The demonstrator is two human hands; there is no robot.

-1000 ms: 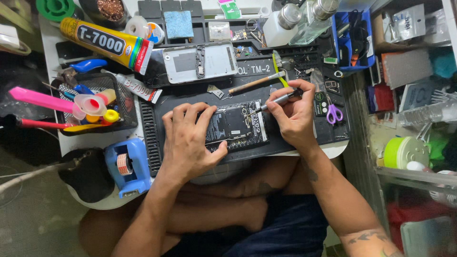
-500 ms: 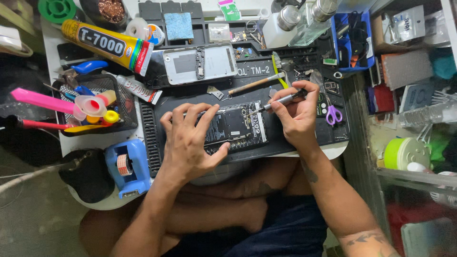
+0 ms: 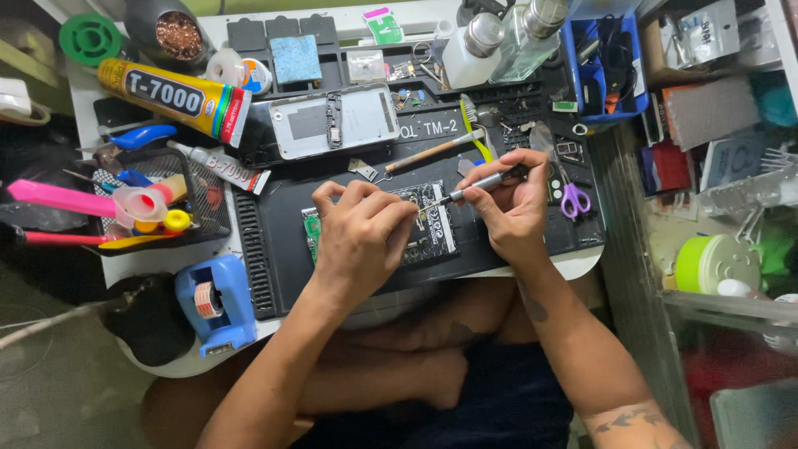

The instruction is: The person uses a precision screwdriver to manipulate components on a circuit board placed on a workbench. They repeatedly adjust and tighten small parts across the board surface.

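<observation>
Barely shifted since the earlier frames: left hand (image 3: 362,241) still spread flat over the opened phone (image 3: 416,229), right hand (image 3: 511,208) still pinching the thin metal screwdriver (image 3: 478,185), tip nudged a touch lower onto the exposed board

Head view, looking straight down. Left hand pressing palm-down, fingers splayed, covering most of the phone's left part; green edge of a circuit strip peeking out beside the thumb. Right hand clenched round the screwdriver in a pen-like pinch, tip touching the dark, speckled board. Phone lying near the middle of the ribbed black rubber mat (image 3: 283,249) on the white bench (image 3: 582,262).

Containers next. Black wire-mesh basket (image 3: 212,204) at left, holding a clear cup, a yellow cap and pink-handled tools. Blue plastic bin (image 3: 628,75) at upper right, packed with dark tools. Round dark pot (image 3: 177,35) at top left, filled with coppery wire wool.

Elsewhere: big yellow glue tube (image 3: 170,96), glossy and cylindrical; white phone back cover (image 3: 332,120), flat and rectangular; blue tape dispenser (image 3: 212,303); small purple-handled scissors (image 3: 573,199); wooden-handled brush (image 3: 432,151) just above the phone
</observation>
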